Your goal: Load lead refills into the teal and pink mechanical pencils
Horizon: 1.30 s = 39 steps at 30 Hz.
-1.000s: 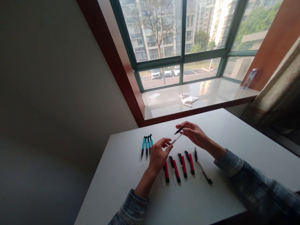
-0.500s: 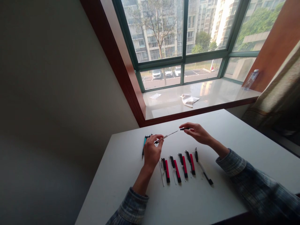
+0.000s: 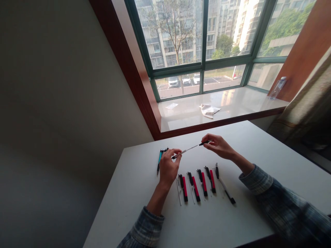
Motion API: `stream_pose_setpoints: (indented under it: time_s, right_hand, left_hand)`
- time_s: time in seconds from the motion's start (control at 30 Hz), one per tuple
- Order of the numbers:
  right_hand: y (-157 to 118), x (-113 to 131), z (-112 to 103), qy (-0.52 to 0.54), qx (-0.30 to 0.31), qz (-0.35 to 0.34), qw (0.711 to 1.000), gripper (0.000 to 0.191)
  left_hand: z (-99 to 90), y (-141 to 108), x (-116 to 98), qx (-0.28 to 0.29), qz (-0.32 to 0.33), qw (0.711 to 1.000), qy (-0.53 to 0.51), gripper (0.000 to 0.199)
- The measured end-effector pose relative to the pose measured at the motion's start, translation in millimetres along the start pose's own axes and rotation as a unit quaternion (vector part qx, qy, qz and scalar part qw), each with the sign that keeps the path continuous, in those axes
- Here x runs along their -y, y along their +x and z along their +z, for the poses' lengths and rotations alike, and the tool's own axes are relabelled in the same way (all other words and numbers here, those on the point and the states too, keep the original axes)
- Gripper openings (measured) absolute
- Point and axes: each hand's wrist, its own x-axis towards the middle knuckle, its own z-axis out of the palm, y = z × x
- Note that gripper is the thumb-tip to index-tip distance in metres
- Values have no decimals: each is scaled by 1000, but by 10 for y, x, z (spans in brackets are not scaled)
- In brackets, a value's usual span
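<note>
My left hand is closed in a pinch on a white pen barrel with a dark end; a thin refill sticks out of it to the right. My right hand pinches a black pen section just beyond the refill's tip, and a small gap seems to separate the two. Below the hands, red-and-black pen barrels lie in a row with black pen parts and thin white refills beside them. At the row's right end lies a white pen barrel with a black end.
Several teal and black pens lie past my left hand, partly hidden by it. The white table meets a window sill bearing a white cloth and a clear bottle.
The black pen section in my right hand has tilted and lined up more closely with the refill's tip. My left hand has barely shifted.
</note>
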Motion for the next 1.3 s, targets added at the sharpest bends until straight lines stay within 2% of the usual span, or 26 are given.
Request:
stream_pose_setpoints:
  time_s: [0.4,0.67,0.8,1.03,1.2,1.3]
  right_hand:
    - [1,35,21,-11,30,-9,999,25]
    - [-24,50,115,-40,26,-26,999,22]
    - [-27,59,142,-38,46,-34,998,21]
    - [-21,78,136,-88,47,-31,995,32]
    - [-38,64,124,-148,68,-1,987,50]
    - [-47,68,110,-129,69,6,989,41]
  left_hand:
    - [-7,-8,-56,14,11,1000,8,11]
    - [18,-53,-128,37,44,998,11,11]
    - [39,-66,-129,49,58,997,4,11]
    - [55,-76,-110,44,81,996,14,11]
    - [64,-90,-132,51,93,994,32,12]
    - [64,-91,-121,50,85,994,35,11]
